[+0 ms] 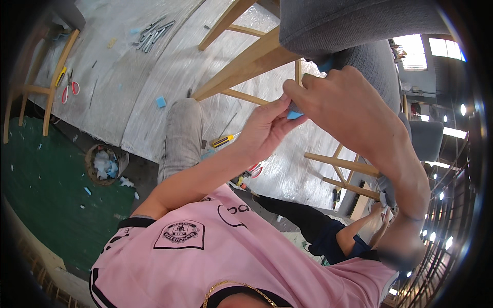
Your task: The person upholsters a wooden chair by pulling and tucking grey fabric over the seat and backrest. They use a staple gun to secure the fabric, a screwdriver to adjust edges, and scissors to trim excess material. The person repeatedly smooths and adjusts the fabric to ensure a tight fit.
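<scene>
Nearest, below the pink shirt's line of reach: left hand point(267, 126) raised, thumb and fingers nearly together, pinching what looks like a blue foam piece point(295, 114); only its tip shows, at the meeting point of both hands. Right hand point(334, 100) comes over the top, fingers curled in close; fingertips partly hidden, so I cannot tell whether it has hold of the foam or the dark grey scrap beside it. My judgement: a light, steady left pinch suits this best, since foam likely dents or tears under hard pressure; let the right do the fine work, and tilt the wrist so the contact point is in sight. Just beyond, grey upholstery point(354, 31) on a slanting wooden leg point(246, 68); better to have the knuckles clear of both. Further off on the plastic-covered tabletop point(138, 110), a blue foam block point(160, 101) and a heap of metal bolts point(153, 36). Beyond, at right, another person's arms point(354, 236) at work.
</scene>
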### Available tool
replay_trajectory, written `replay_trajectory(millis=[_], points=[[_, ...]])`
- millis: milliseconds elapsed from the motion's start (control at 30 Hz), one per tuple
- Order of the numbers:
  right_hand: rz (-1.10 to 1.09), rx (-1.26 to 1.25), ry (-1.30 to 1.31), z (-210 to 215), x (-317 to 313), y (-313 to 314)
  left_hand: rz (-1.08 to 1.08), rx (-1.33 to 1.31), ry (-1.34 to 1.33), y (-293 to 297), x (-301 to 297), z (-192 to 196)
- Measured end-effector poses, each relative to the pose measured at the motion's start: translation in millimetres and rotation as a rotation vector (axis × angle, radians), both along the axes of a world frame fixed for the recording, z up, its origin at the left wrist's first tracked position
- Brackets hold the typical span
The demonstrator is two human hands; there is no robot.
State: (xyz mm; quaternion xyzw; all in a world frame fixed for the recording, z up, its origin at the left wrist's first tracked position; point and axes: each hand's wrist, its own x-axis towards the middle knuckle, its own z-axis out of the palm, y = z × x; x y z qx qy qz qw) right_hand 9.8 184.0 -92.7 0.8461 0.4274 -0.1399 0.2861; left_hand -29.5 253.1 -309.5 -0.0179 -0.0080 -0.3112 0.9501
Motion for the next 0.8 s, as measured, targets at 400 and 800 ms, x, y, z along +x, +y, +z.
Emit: replay_trajectory(millis=[400,800], points=[[0.022,0.000,0.000,2.5,-1.6,2.1,0.910,1.474,-1.238,23.5,22.7,4.0],[-0.156,-0.065,-0.144,-7.1,-2.8,0.8,1.134,1.608,-1.026,7.4,28.4,-12.9]])
